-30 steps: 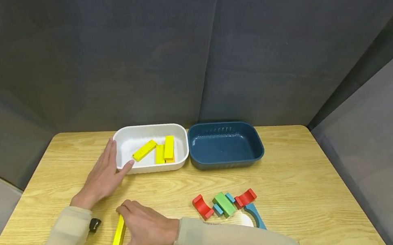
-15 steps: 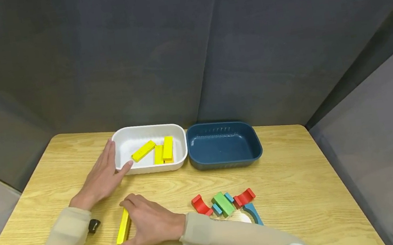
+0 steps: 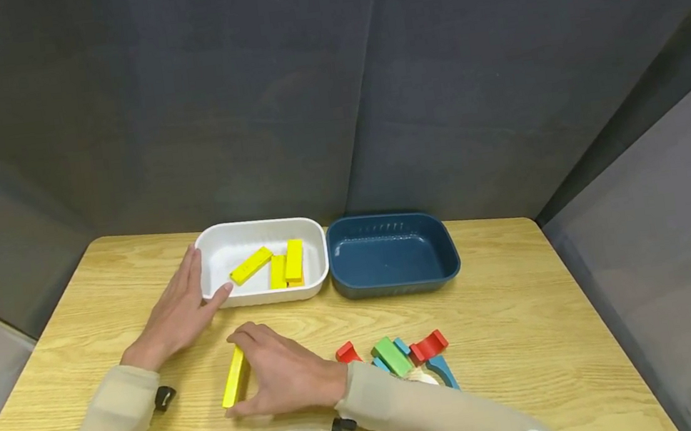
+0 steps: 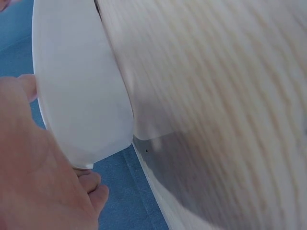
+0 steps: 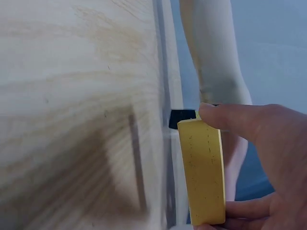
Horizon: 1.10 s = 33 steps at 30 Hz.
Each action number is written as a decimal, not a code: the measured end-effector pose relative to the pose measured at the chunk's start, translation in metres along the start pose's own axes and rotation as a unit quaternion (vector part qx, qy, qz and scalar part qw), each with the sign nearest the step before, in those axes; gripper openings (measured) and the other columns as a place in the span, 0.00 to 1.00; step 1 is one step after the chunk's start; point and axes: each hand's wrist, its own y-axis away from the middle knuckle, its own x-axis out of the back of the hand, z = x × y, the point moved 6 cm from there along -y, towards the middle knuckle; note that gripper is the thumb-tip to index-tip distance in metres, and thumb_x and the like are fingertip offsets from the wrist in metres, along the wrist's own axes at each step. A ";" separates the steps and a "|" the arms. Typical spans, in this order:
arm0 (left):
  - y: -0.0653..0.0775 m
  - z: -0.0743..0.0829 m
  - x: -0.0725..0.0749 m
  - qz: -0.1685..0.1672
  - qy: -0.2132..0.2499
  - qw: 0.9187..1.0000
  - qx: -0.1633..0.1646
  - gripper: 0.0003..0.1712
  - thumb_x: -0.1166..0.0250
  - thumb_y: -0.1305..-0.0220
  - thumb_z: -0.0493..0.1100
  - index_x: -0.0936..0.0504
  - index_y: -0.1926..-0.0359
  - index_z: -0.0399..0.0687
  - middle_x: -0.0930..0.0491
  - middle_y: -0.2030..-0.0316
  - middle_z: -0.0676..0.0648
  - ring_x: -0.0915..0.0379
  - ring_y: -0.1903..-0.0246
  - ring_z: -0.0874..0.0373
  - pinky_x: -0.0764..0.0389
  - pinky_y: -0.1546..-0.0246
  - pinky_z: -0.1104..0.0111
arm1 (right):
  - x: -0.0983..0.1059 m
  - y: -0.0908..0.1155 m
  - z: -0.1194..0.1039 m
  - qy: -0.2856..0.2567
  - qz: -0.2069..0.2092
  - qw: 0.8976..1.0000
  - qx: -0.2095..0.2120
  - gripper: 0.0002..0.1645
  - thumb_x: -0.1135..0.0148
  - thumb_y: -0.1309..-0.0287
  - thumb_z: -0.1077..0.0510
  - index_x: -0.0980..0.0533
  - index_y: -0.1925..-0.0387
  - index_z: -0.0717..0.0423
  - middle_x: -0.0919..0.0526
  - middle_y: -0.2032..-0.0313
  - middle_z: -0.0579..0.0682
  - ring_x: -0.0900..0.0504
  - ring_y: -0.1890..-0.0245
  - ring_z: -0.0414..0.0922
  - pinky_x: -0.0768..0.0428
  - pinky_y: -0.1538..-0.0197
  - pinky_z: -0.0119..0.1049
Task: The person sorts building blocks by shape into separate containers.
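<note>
My right hand [image 3: 294, 373] holds a long yellow block [image 3: 234, 377] lengthwise, thumb at its near end and fingers at its far end. In the right wrist view the same block [image 5: 204, 172] is raised above the wooden surface. My left hand [image 3: 173, 316] rests against the left front corner of a white tray [image 3: 265, 298], fingers straight along its left side and thumb at the front rim. The left wrist view shows this hand [image 4: 43, 163] touching the tray's wall [image 4: 86, 86]. Inside the tray lie several yellow blocks [image 3: 251, 265], some stacked.
A dark blue tray [image 3: 396, 288] stands right beside the white one. In front of it lie a green block [image 3: 391, 356], red curved blocks [image 3: 429, 346], small blue blocks and a blue arch [image 3: 444, 371], partly behind my right sleeve. Dark cloth [image 3: 240, 99] encloses the wooden table.
My right hand has carried the yellow block up and to the right, toward the white tray. My left hand stays at the tray. The right sleeve now covers part of one red block.
</note>
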 end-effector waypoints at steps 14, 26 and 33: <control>-0.001 0.001 0.000 0.000 -0.001 1.000 0.001 0.60 0.52 0.21 0.73 0.73 0.14 0.43 0.79 0.14 0.44 0.69 0.16 0.34 0.53 0.22 0.32 | 0.025 0.005 0.013 0.009 0.043 0.999 0.002 0.60 0.18 0.49 0.31 0.31 0.27 0.62 0.25 0.33 0.52 0.24 0.36 0.44 0.27 0.29 0.29; -0.001 0.001 0.002 0.011 -0.004 1.000 -0.006 0.60 0.53 0.21 0.74 0.71 0.14 0.42 0.78 0.14 0.45 0.68 0.16 0.34 0.53 0.22 0.31 | 0.047 -0.003 0.028 0.008 0.056 0.998 0.002 0.60 0.17 0.49 0.33 0.31 0.26 0.62 0.26 0.32 0.52 0.24 0.35 0.45 0.25 0.30 0.29; -0.001 -0.001 0.000 0.008 -0.002 1.000 -0.009 0.60 0.53 0.21 0.74 0.73 0.14 0.44 0.79 0.14 0.45 0.68 0.16 0.33 0.53 0.22 0.32 | 0.061 -0.013 0.047 -0.004 0.088 0.996 -0.011 0.57 0.17 0.47 0.35 0.31 0.27 0.62 0.25 0.33 0.52 0.24 0.38 0.46 0.23 0.33 0.30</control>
